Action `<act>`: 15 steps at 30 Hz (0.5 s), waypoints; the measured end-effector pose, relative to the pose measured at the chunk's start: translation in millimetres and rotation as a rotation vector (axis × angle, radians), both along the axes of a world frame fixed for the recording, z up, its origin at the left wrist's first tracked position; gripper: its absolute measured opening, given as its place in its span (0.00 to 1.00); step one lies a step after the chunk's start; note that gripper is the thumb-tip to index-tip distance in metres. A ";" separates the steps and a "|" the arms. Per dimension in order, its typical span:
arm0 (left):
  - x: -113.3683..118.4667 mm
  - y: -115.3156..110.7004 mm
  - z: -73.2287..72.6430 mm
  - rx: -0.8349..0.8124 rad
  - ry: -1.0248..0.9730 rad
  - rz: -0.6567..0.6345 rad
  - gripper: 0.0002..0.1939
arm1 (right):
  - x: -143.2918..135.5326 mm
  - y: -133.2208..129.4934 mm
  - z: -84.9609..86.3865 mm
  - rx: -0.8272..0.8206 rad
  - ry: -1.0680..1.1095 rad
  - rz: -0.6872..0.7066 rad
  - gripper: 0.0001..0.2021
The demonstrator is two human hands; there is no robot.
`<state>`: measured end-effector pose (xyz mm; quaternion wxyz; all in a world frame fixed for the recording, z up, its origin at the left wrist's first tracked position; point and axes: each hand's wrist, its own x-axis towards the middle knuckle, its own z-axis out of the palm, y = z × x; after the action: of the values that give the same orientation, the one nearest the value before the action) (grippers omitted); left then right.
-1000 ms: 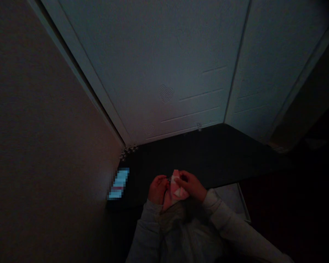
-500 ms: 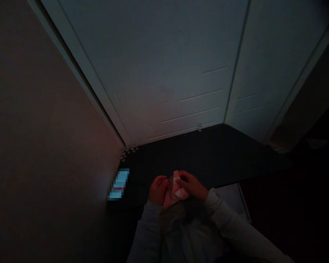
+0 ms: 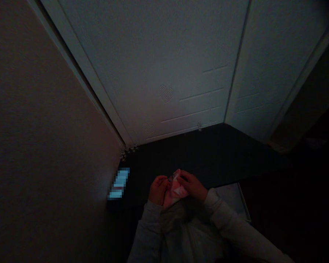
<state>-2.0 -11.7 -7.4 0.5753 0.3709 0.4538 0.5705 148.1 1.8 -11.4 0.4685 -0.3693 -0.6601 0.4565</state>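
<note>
A pink-and-white cloth (image 3: 178, 190) is bunched between my hands, just beyond my lap. My right hand (image 3: 192, 183) pinches its upper edge from the right. On the other side, the curled fingers of my left hand (image 3: 158, 189) grip a small shiny object (image 3: 170, 179) that the cloth partly wraps. In this dim light I cannot make out what kind of object it is. The cloth's lower part hangs down toward my lap.
Several small shiny pieces (image 3: 128, 150) stand in the corner of the dark tabletop (image 3: 203, 155). A similar single piece (image 3: 199, 126) stands by the white panel (image 3: 142, 65). At left glows a pixelated screen (image 3: 118, 183); a pale flat tray or box (image 3: 231, 199) lies right.
The top of the cloth has been folded over toward the small shiny object, with my right fingers shifting slightly. My left hand stays nearly in place.
</note>
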 end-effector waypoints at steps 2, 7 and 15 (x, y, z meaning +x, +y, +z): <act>-0.8 0.9 -1.8 0.007 -0.030 -0.031 0.13 | 0.1 0.2 0.5 -0.010 0.009 0.007 0.11; -2.0 1.8 -3.5 0.003 -0.027 -0.028 0.14 | 0.5 -0.5 -0.1 -0.022 -0.014 -0.010 0.10; -0.6 0.8 -2.1 -0.014 -0.084 -0.033 0.14 | 0.7 -0.8 -1.5 -0.029 0.009 -0.018 0.09</act>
<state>-2.6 -10.8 -9.5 0.6058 0.3500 0.4271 0.5728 148.8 1.0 -12.9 0.4701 -0.3800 -0.6481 0.4633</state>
